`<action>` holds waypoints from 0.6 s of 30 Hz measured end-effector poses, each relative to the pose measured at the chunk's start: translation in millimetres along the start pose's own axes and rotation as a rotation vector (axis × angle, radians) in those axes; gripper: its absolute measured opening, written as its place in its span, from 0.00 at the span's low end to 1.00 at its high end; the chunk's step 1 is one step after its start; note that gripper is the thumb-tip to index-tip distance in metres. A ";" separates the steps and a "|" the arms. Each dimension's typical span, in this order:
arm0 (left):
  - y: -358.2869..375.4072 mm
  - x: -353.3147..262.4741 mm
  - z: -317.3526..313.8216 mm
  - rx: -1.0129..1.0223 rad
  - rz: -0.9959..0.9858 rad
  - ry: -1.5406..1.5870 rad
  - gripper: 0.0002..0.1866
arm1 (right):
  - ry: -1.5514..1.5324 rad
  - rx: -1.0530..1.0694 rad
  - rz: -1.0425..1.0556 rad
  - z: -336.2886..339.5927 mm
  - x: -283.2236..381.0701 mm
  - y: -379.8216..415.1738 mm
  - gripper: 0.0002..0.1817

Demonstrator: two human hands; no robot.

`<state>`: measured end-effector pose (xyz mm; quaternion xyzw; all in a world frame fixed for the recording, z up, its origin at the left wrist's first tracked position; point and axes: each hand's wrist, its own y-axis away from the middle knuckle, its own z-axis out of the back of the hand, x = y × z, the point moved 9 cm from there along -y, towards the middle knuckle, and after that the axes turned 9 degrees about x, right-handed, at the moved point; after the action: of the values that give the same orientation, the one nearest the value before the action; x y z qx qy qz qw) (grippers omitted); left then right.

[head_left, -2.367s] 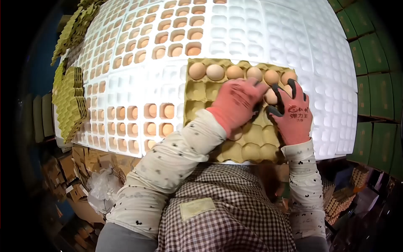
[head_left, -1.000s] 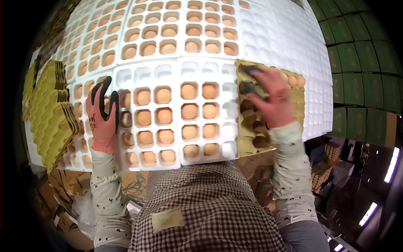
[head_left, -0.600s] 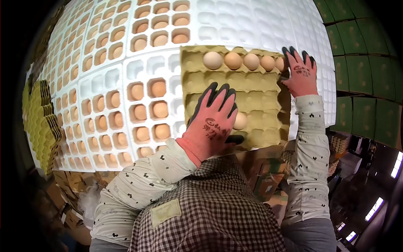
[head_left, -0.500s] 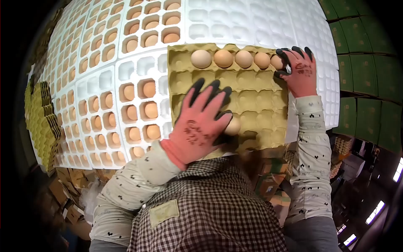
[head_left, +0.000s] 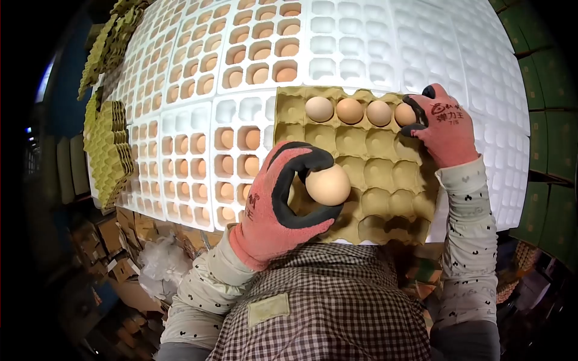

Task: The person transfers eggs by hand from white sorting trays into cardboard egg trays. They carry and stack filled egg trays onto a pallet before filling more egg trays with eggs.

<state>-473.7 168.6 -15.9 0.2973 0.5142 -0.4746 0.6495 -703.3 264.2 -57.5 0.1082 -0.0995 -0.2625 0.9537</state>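
- White foam trays spread across the frame, cups apparently spacing their eggs.
- Pulp tray, centre right, lies over them, likely within both hands' reach.
- Left hand, centre, grasps an egg, thumb below, fingers arched above.
- Right hand, upper right, curls round the row's right-end egg; firmness can't be told.

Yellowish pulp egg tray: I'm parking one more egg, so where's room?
Free: tray cups below the four light-brown eggs and right of the egg in the pink-gloved left hand. Crowded: far right corner, at the pink-gloved right hand.
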 end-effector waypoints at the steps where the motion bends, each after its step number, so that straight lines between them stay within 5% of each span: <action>1: -0.4 -2.9 0.7 0.003 -0.003 -0.030 0.30 | -0.087 -0.017 0.027 2.4 2.3 -0.1 0.31; 3: -0.3 -7.0 2.9 -0.017 0.003 -0.065 0.30 | -0.263 -0.035 0.088 4.4 10.6 5.3 0.33; 7: 0.5 -4.0 0.3 0.006 0.059 0.011 0.31 | 0.009 0.029 0.037 -3.2 50.8 8.6 0.40; 12: 0.5 -11.2 -1.4 0.090 0.137 0.099 0.35 | 0.086 -0.007 -0.049 -11.2 53.4 7.8 0.36; 15: -0.6 -12.4 -0.7 0.020 -0.035 0.179 0.36 | 0.050 -0.082 -0.023 -11.1 47.9 7.3 0.32; 18: 8.9 -1.8 -13.5 -0.051 0.227 0.737 0.35 | 0.021 -0.106 -0.038 -12.1 45.4 8.8 0.32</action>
<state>-470.7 184.3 -19.1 0.4866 0.6888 -0.2481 0.4767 -657.9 249.8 -60.7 0.0623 -0.0736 -0.2844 0.9539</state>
